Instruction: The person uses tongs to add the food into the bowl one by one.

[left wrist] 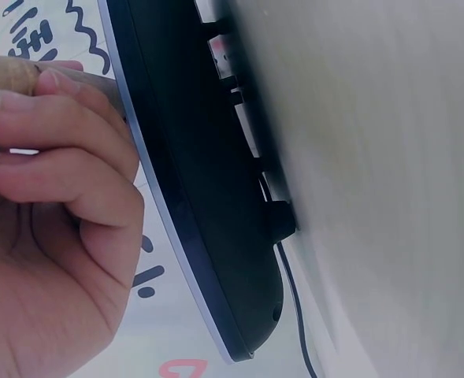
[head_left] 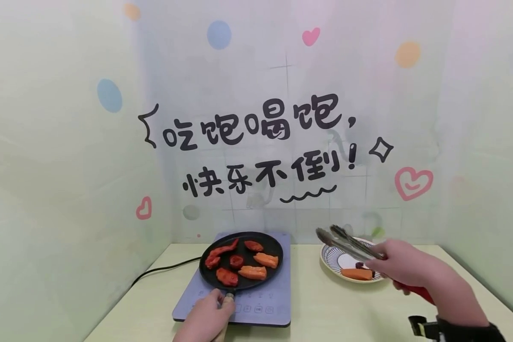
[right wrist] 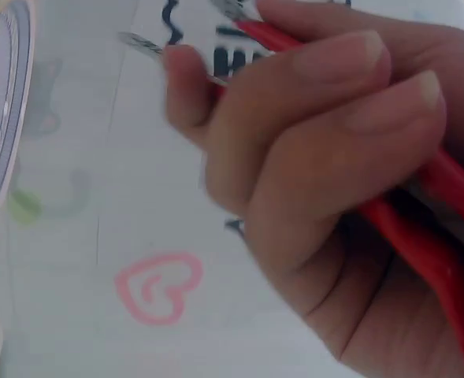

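My left hand (head_left: 208, 314) grips the wooden handle (left wrist: 7, 77) of a black frying pan (head_left: 248, 256) in the head view. Several pieces of red and orange food lie in the pan, among them an orange piece (head_left: 253, 272) and a red strip (head_left: 225, 248). With my right hand (head_left: 419, 270) I hold metal tongs (head_left: 346, 242) by their red handles (right wrist: 428, 252). The tong tips are apart with nothing between them, up over the left side of a patterned plate (head_left: 331, 266). On that plate lie an orange piece (head_left: 356, 274) and a small dark red piece.
Under the pan is a flat induction cooker (head_left: 278, 294), whose black cord (head_left: 166, 268) runs off to the left. A pale table (head_left: 316, 308) carries everything. Walls with printed lettering (head_left: 261, 118) stand behind and at both sides.
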Available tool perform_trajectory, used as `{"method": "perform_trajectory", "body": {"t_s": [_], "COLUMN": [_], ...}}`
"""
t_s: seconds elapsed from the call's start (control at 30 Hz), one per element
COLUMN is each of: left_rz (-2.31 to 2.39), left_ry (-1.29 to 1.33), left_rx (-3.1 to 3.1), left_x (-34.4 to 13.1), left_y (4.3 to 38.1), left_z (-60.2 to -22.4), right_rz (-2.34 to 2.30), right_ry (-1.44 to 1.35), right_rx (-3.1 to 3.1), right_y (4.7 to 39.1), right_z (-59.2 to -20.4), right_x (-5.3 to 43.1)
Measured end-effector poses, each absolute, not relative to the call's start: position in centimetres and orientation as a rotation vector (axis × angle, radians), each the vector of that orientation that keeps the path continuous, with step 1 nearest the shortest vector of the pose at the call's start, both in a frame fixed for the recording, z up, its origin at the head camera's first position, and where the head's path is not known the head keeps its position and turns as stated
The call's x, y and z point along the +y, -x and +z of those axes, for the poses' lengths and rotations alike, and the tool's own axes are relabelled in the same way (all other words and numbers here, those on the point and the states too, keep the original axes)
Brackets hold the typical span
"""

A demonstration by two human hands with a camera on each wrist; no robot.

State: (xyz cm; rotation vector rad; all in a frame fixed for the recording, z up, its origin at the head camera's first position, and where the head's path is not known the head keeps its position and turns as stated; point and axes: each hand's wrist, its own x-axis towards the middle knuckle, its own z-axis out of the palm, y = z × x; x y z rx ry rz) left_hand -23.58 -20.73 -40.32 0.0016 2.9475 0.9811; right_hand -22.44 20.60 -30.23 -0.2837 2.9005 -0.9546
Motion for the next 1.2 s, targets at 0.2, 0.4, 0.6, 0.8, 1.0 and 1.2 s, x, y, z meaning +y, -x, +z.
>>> {"method": "perform_trajectory", "body": {"t_s": [0.2, 0.4, 0.6, 0.8, 1.0, 1.2], "left_rz": [0.981, 0.993, 0.999, 0.991, 0.996, 0.986], "left_ry": [-0.004, -0.008, -0.027, -0.039, -0.018, -0.022], "left_rx": [2.947, 2.938, 2.945, 2.961, 2.955, 2.975], "left_x": [-20.8, -20.8, -20.7, -20.7, -20.7, -20.7], "left_y": [23.5, 23.5, 23.5, 23.5, 23.4, 23.4], "left_z": [-40.3, -40.2, -40.2, -40.2, -40.3, -40.3], "right_rz": [-0.896, -0.922, -0.946, -0.952, -0.953, -0.975], "right_ry": [0.131, 0.075, 0.055, 0.047, 0.041, 0.007], "right_rx": [2.844, 2.750, 2.710, 2.732, 2.757, 2.803], "right_y": [22.0, 21.1, 20.4, 20.8, 22.1, 23.3], "right_z": [-30.8, -30.5, -30.1, -30.5, -31.2, -32.3], "right_x": [23.8, 25.0, 25.1, 24.8, 24.5, 24.6]}}
